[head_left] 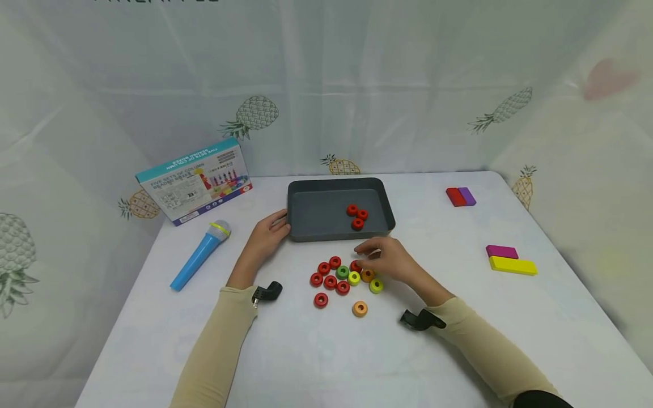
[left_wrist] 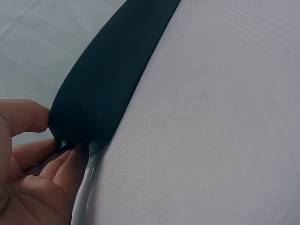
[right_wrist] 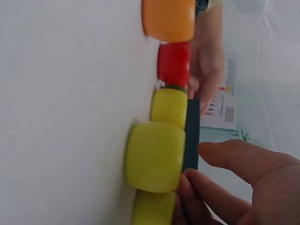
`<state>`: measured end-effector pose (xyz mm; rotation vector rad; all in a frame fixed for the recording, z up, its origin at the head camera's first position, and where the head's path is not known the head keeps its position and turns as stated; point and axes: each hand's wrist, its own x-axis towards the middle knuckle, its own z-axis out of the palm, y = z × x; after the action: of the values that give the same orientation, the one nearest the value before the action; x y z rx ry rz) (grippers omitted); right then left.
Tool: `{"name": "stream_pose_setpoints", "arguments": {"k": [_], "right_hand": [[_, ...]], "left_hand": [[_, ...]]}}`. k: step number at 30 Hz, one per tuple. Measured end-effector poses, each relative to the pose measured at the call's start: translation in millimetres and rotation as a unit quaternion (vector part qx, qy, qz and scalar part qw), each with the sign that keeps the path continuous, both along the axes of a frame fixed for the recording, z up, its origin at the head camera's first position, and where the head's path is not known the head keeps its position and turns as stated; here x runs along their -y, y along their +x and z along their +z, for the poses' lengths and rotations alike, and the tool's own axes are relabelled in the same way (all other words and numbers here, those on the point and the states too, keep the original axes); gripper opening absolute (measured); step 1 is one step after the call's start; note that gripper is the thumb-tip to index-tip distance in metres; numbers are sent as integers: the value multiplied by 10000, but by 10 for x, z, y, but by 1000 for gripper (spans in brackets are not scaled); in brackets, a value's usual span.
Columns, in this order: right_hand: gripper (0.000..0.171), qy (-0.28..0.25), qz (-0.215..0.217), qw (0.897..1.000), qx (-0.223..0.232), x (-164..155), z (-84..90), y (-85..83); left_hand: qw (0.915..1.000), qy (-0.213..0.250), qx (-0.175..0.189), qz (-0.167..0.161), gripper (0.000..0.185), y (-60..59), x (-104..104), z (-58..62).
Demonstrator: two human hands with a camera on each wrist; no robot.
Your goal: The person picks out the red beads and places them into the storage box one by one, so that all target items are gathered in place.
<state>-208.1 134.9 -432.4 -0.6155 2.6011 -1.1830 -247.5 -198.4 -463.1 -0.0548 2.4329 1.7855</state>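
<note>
My left hand (head_left: 266, 237) holds the near left corner of a dark grey rectangular tray (head_left: 331, 185); in the left wrist view its thumb and fingers (left_wrist: 70, 173) are on the tray's end wall (left_wrist: 101, 84). Three red beads (head_left: 357, 224) lie inside the tray. In front of it is a cluster of round beads with holes, red, green (head_left: 342, 272), yellow (head_left: 354, 278) and orange (head_left: 360, 309). Over the cluster's right side is my right hand (head_left: 390, 259), its fingertips at a red bead (head_left: 355, 266). The right wrist view shows its thumb and fingers apart, beside yellow beads (right_wrist: 155, 157).
A blue toy microphone (head_left: 196, 262) lies left of the tray, near a printed box (head_left: 196, 181) leaning at the back. To the right are red and purple blocks (head_left: 456, 197), with magenta (head_left: 502, 252) and yellow (head_left: 512, 265) blocks closer. A pineapple-print curtain hangs behind.
</note>
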Motion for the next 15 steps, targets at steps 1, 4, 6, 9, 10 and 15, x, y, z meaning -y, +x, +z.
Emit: {"name": "stream_pose_setpoints", "arguments": {"k": [1, 4, 6, 9, 10, 15], "right_hand": [[30, 50, 11, 10000, 7, 1, -12, 10], [29, 225, -26, 9997, 40, 10, -39, 40], [28, 316, -25, 9995, 48, 16, -51, 57], [26, 329, 2, 9994, 65, 27, -64, 71], [25, 336, 4, 9994, 75, 29, -70, 73], [24, 336, 1, 9994, 93, 26, -91, 69]], "left_hand": [[10000, -4, -5, 4, 56, 0, -3, 0], [10000, 17, -9, -1, 55, -2, -11, 4], [10000, -12, 9, 27, 55, -2, -16, 9], [10000, -12, 30, 32, 55, -2, -15, 16], [10000, -16, 31, 29, 55, -1, -13, 15], [10000, -4, 51, 17, 55, -3, -12, 10]]}}
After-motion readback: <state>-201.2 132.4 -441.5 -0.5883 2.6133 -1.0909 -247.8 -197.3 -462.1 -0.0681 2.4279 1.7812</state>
